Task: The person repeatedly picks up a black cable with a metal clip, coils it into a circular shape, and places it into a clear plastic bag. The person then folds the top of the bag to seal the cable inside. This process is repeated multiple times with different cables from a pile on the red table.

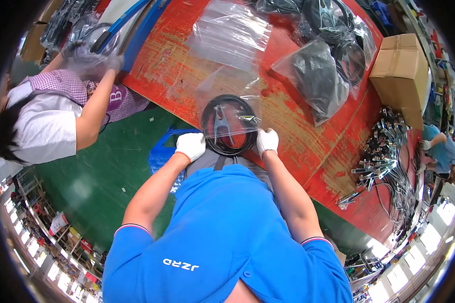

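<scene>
Right now I have both gloved hands pinched shut on the near edge of one clear plastic bag [231, 108], left hand [190, 146] at the left corner, right hand [267, 141] at the right. Holding the two corners apart seems to keep the mouth stretched flat, so the contents stay put. Between my two grips, just beyond the fingertips, sits one coil of black cable [229, 124] with one grey metal clamp [220, 122] lying inside its ring; the bag rests on the red surface [288, 131] with its far end pointing away from me.

Well off to the left of my left grip, a co-worker's two gloved hands [93, 58] hold another clear bag. Past my grips lies one flat, empty-looking bag [232, 33]. Further right are filled bags of black cable [318, 70]; I count roughly three, though they overlap. Right again stands one brown cardboard box [402, 70], and nearer, well right of my right grip, a heap of loose metal clamps [384, 156], too tangled to count.
</scene>
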{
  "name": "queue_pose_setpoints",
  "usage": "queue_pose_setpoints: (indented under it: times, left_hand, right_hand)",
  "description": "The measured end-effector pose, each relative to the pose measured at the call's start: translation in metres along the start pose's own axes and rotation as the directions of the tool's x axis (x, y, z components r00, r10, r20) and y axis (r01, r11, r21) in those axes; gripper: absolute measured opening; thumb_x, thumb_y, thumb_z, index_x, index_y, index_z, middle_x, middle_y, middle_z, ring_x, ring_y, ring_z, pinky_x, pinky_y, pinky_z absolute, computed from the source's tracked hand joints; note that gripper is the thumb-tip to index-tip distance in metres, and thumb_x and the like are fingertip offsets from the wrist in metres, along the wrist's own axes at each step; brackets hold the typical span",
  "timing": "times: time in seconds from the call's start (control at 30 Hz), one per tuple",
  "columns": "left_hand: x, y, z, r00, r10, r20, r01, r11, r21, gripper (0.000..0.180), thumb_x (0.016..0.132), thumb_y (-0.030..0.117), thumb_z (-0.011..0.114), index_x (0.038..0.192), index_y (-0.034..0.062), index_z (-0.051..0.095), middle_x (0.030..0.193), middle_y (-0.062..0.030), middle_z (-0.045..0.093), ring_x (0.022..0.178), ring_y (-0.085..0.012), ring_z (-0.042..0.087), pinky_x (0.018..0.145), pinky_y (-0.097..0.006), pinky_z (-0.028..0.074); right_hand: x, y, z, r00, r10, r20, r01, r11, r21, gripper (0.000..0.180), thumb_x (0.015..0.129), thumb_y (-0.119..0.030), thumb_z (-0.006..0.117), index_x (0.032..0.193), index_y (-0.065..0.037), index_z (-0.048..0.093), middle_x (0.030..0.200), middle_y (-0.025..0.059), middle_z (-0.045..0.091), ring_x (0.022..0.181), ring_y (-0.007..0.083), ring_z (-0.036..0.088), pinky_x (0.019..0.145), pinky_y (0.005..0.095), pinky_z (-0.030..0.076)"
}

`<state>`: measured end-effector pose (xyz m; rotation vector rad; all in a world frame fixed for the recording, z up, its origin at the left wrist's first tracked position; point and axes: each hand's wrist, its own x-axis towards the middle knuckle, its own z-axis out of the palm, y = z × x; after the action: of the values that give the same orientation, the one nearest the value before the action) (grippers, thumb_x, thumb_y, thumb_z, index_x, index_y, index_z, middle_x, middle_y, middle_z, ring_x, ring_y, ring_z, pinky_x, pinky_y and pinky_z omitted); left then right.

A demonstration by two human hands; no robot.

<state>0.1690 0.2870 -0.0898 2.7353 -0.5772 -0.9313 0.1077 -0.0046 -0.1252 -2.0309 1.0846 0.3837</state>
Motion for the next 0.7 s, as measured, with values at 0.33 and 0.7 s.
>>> queue_pose_setpoints:
  times: [0.33, 0.7]
  left_hand:
    - [-0.013, -0.014, -0.126, 0.995, -0.057, 0.084, 0.100, 0.683, -0.724, 0.029, 0.094, 0.024, 0.061, 0.078, 0.0000, 0.065, 0.064, -0.0008, 0.057, 0.058, -0.0101, 0.053, 0.054, -0.031, 0.041]
    - [0.038, 0.000, -0.271, 0.939, -0.280, -0.201, -0.111, 0.306, -0.946, 0.027, 0.096, 0.019, 0.061, 0.073, 0.0064, 0.062, 0.058, -0.0009, 0.054, 0.045, -0.0102, 0.047, 0.043, -0.029, 0.038]
  right_hand:
    - [-0.010, -0.121, -0.102, 0.881, -0.205, 0.426, 0.125, 0.970, 0.208, 0.035, 0.092, -0.031, 0.062, 0.077, 0.001, 0.067, 0.066, 0.0090, 0.064, 0.057, 0.0170, 0.061, 0.057, 0.0356, 0.049]
    - [0.018, -0.271, -0.140, 0.852, -0.462, 0.247, 0.199, 0.722, 0.663, 0.023, 0.091, -0.018, 0.063, 0.078, 0.000, 0.066, 0.068, 0.0064, 0.062, 0.056, 0.0142, 0.057, 0.052, 0.0300, 0.046]
